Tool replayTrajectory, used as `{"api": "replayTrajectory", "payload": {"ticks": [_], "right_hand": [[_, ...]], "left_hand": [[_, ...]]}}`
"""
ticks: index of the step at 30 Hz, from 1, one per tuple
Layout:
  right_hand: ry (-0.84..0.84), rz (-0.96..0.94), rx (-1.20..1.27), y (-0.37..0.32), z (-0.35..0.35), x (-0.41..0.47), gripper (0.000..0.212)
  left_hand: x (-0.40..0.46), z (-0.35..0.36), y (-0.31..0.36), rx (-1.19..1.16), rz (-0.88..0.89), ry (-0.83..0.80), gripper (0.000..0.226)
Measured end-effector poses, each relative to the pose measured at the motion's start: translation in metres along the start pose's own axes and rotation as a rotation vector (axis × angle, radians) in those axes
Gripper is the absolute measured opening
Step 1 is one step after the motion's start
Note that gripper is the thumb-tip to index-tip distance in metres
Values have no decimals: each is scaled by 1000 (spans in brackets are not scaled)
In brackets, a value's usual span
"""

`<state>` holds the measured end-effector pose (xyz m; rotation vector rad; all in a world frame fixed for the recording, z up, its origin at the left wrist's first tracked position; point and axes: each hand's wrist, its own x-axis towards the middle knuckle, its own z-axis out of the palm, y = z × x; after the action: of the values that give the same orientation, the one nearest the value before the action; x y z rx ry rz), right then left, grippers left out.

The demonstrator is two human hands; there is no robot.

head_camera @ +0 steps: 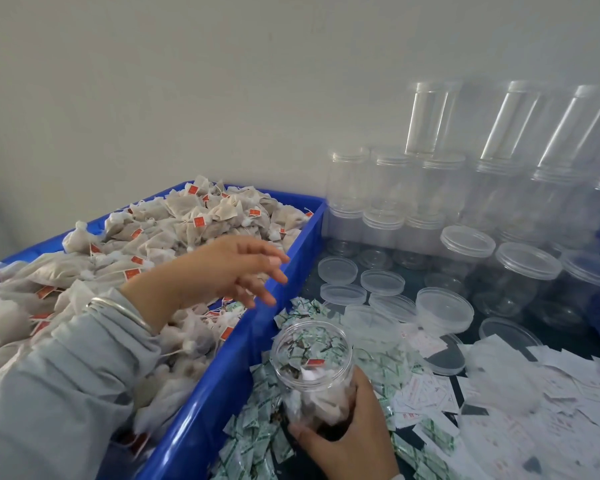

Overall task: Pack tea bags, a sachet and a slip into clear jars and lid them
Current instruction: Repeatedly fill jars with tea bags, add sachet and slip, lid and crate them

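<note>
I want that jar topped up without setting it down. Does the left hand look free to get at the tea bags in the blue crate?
Probably yes. The left hand is empty with fingers spread, hovering over the blue crate, and the tea bags lie heaped and uncovered beneath it. The right hand holds the jar beside the crate.

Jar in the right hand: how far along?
Done: jar holds some tea bags. In hand: right hand grips it; left hand, empty, hovers over the blue crate of tea bags. Left: no sachet or slip seen inside yet; lid still off.
</note>
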<state>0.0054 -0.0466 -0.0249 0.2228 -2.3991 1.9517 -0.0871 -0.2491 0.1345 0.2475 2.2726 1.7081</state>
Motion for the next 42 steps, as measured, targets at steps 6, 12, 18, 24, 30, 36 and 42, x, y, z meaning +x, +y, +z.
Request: {"api": "replayTrajectory", "payload": {"ticks": [6, 12, 18, 24, 30, 36, 42], "right_hand": [[1, -5, -19, 4, -1, -1, 92], [18, 12, -28, 2, -2, -3, 93], [6, 35, -2, 3, -1, -2, 103], [8, 27, -29, 4, -1, -2, 100], [-4, 31, -65, 5, -1, -1, 106], [3, 44, -59, 4, -2, -1, 108], [18, 46, -73, 3, -1, -2, 101]], "left_hand": [[13, -61, -20, 657, -59, 738, 22], [11, -120, -65, 1112, -533, 629, 59], [14, -120, -74, 1150, -541, 569, 54], [15, -112, -73, 1206, -512, 606, 57], [20, -111, -73, 1165, -492, 650, 29], [15, -100, -60, 926, -160, 936, 20], [10, -65, -15, 313, 198, 1000, 21]]}}
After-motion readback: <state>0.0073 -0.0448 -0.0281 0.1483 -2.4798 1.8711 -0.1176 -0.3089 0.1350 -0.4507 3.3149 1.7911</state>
